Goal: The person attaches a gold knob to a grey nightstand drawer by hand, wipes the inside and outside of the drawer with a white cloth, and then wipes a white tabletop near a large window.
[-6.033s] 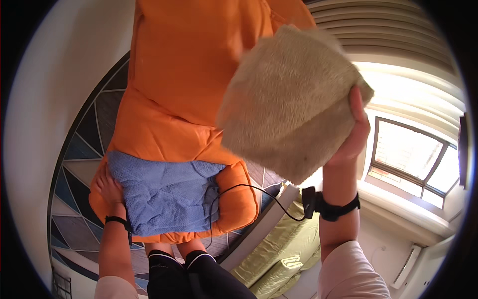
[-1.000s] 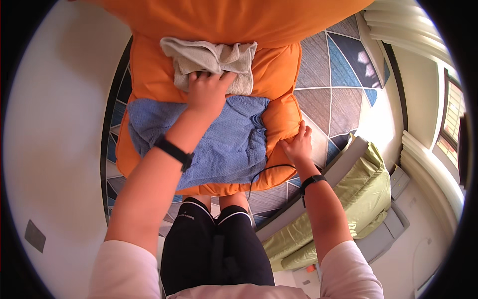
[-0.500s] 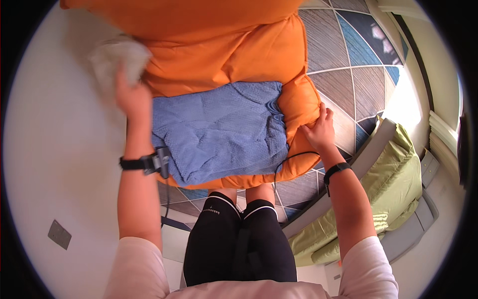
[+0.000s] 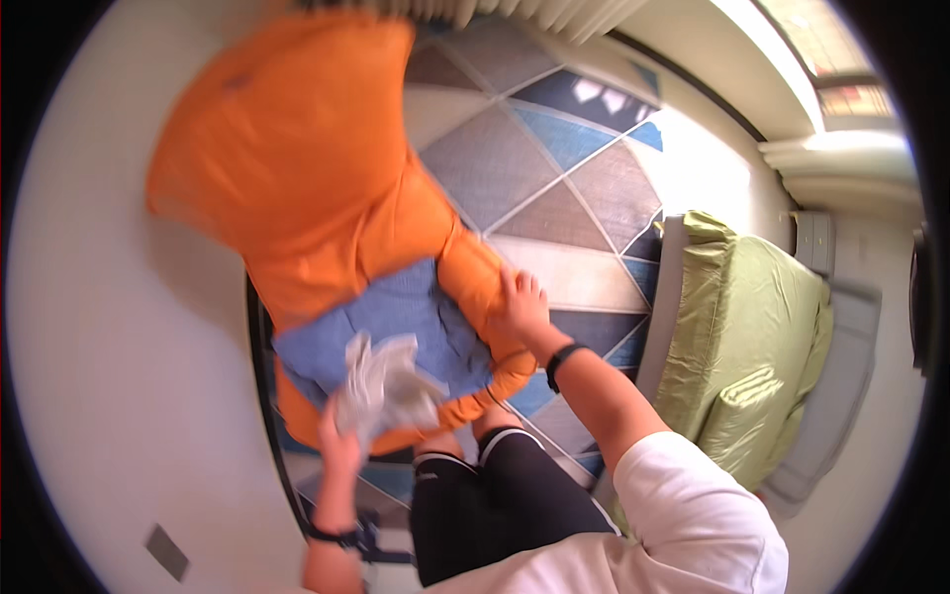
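Note:
My left hand (image 4: 341,441) is closed round a crumpled pale cloth (image 4: 391,388), slightly blurred, in front of the near left part of an orange padded chair (image 4: 297,148). A textured blue towel (image 4: 381,322) is spread over the chair's seat, partly hidden behind the cloth. My right hand (image 4: 522,312) rests against the outer edge of the chair's right armrest (image 4: 473,272), its fingers apart and nothing held in them. Both wrists wear dark bands.
A white wall (image 4: 119,297) runs along the left, with a grey plate (image 4: 166,552) low on it. The floor carries a rug (image 4: 554,213) of blue, grey and brown shapes. On the right stands a bed (image 4: 752,337) with green bedding. Curtains (image 4: 841,163) hang beside the window.
My left hand has brought the cloth from beside the chair's upper left down toward me, over the seat. The view has turned, showing more of the bed. My right hand still touches the armrest.

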{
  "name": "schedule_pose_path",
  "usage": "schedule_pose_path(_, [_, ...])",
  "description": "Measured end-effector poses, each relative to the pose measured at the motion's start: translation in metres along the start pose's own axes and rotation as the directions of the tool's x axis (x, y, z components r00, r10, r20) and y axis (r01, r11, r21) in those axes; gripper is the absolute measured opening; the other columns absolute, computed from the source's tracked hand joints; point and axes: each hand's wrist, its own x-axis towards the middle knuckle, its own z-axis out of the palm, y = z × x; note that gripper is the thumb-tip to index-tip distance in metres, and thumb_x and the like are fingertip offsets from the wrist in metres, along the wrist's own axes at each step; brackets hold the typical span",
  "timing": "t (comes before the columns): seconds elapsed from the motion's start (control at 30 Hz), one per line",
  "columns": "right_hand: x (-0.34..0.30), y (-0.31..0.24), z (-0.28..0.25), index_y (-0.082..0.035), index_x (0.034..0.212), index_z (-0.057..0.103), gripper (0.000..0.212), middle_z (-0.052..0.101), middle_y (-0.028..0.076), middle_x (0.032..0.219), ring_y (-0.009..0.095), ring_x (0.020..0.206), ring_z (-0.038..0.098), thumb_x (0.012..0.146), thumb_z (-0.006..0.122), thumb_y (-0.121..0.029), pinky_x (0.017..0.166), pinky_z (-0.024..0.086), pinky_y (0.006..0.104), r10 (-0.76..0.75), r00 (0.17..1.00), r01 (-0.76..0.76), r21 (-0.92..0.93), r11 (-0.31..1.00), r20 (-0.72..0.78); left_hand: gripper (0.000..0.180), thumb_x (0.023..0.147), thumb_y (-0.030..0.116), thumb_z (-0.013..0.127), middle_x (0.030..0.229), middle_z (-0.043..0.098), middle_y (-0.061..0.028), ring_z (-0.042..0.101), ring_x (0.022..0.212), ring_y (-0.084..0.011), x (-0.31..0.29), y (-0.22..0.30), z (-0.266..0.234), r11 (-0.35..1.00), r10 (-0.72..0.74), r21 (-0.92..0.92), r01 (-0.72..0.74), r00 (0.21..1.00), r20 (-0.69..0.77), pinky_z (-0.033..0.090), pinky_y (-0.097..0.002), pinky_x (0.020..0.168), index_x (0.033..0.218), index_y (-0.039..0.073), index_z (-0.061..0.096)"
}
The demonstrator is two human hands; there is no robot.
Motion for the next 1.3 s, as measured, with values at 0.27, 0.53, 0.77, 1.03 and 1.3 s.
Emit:
schedule_pose_path(0.27, [-0.255, 0.115, -0.034, -0.008, 0.122, 0.055, 0.048, 0.062, 0.020, 0.118, 0.039, 0.109, 0.060, 0.081, 0.070, -0.029, 0.092, 0.050, 0.0461, -0.038, 0.979, -0.033, 0.339, 0.940, 0.202, 0.054, 0.093, 0.008, 0.064, 0.136, 0.054, -0.0152, 0.058, 0.118, -0.0291, -0.216, 0.007, 0.009, 0.779, -0.280, -0.601, 0.181, 0.957, -0.075, 0.046, -0.0458, 0.102, 0.142, 0.004, 0.043])
schedule_pose_path(0.53, [-0.468, 0.159, -0.075, -0.011, 0.120, 0.063, 0.041, 0.069, 0.018, 0.108, 0.036, 0.106, 0.065, 0.086, 0.065, -0.034, 0.091, 0.051, 0.0451, -0.006, 0.928, -0.132, 0.341, 0.931, 0.374, 0.043, 0.096, 0.014, 0.060, 0.131, 0.059, -0.0131, 0.059, 0.118, -0.0283, -0.289, 0.078, 0.022, 0.812, 0.013, -0.545, 0.210, 0.926, 0.377, 0.046, -0.0446, 0.101, 0.136, 0.002, 0.049])
schedule_pose_path(0.77, [-0.511, 0.152, -0.230, -0.011, 0.134, 0.053, 0.059, 0.060, 0.013, 0.129, 0.027, 0.122, 0.057, 0.084, 0.075, -0.032, 0.103, 0.044, 0.0397, -0.015, 0.974, 0.197, 0.809, 0.554, -0.227, 0.048, 0.097, 0.019, 0.059, 0.135, 0.057, -0.0116, 0.057, 0.121, -0.0283, -0.335, 0.198, 0.093, 0.873, 0.137, -0.422, 0.244, 0.708, 0.692, 0.044, -0.0451, 0.104, 0.141, 0.005, 0.047])
schedule_pose_path(1.03, [-0.504, 0.284, -0.244, -0.007, 0.144, 0.041, 0.081, 0.054, 0.012, 0.135, 0.023, 0.128, 0.049, 0.077, 0.084, -0.025, 0.106, 0.040, 0.0369, -0.095, 0.872, 0.484, 0.875, 0.031, -0.479, 0.065, 0.094, 0.036, 0.065, 0.145, 0.049, -0.0101, 0.048, 0.132, -0.0275, -0.373, 0.321, 0.332, 0.958, -0.024, -0.023, 0.285, 0.162, 0.986, 0.041, -0.0461, 0.107, 0.146, 0.007, 0.040])
schedule_pose_path(1.3, [-0.522, 0.477, -0.324, -0.002, 0.140, 0.044, 0.064, 0.056, 0.011, 0.132, 0.024, 0.122, 0.054, 0.085, 0.072, -0.020, 0.103, 0.043, 0.0391, 0.025, 0.969, 0.218, 0.797, -0.563, -0.247, 0.051, 0.099, 0.032, 0.057, 0.129, 0.056, -0.0089, 0.056, 0.118, -0.0241, -0.383, 0.411, 0.562, 0.970, -0.198, 0.230, -0.072, 0.310, 0.930, 0.044, -0.0441, 0.100, 0.142, 0.008, 0.043])
